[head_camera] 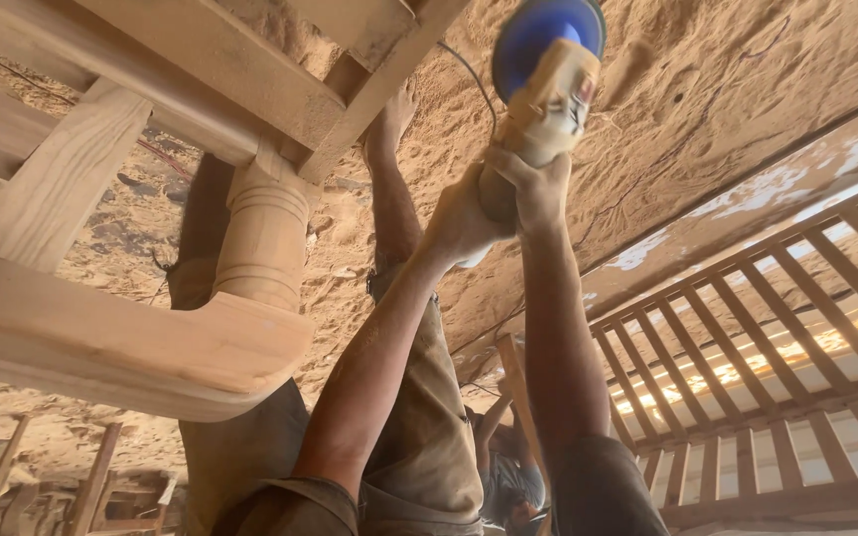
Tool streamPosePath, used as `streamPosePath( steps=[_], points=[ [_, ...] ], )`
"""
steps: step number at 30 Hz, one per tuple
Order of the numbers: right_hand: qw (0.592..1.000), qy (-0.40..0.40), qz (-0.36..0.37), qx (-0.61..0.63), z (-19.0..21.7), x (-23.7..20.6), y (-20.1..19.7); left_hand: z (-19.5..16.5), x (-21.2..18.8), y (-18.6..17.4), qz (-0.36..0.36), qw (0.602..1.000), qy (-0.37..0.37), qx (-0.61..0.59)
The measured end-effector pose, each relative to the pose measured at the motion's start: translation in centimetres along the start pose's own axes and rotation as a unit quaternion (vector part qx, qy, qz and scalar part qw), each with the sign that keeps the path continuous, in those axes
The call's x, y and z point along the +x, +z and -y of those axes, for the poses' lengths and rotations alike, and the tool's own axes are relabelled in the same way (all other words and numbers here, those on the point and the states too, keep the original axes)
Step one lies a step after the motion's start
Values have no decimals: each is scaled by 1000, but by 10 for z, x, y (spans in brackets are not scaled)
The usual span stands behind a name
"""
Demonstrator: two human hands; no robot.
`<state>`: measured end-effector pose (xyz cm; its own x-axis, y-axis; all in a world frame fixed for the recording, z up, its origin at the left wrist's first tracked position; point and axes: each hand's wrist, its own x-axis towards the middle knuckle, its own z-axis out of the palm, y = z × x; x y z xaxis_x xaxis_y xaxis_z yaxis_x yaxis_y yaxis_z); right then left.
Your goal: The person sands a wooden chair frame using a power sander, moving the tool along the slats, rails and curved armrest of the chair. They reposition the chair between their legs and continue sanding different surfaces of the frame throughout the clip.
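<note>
Sawdust floor point(747, 60) behind yellow-and-blue sander point(546, 84), body wrapped by both hands' fingers point(528, 184).

Single head-worn view, no second camera to compare. The frame came out inverted: the sawdust-covered floor point(707, 89) filled the top, and the person's own arms and legs ran up from the bottom edge. The camera looked steeply down past the body. It sat close to a pale wooden furniture frame point(151, 328) at left, and a slatted wooden panel point(777, 337) lay farther off at right.
</note>
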<state>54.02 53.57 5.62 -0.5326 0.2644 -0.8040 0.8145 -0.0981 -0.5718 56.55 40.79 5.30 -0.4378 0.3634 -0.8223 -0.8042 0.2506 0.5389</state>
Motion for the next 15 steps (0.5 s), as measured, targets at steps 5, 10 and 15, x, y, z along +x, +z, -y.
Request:
streamPosePath(
  steps=[5, 10, 15],
  points=[
    [999, -44, 2, 22, 9, -7, 5, -4, -3, -6, -2, 1000, 13, 7],
    [992, -24, 62, -104, 37, 20, 33, -11, 8, -18, -59, 984, 93, -137],
    [984, -25, 95, -147, 52, 37, 42, -16, 20, -20, -84, 985, 81, -130]
  ],
)
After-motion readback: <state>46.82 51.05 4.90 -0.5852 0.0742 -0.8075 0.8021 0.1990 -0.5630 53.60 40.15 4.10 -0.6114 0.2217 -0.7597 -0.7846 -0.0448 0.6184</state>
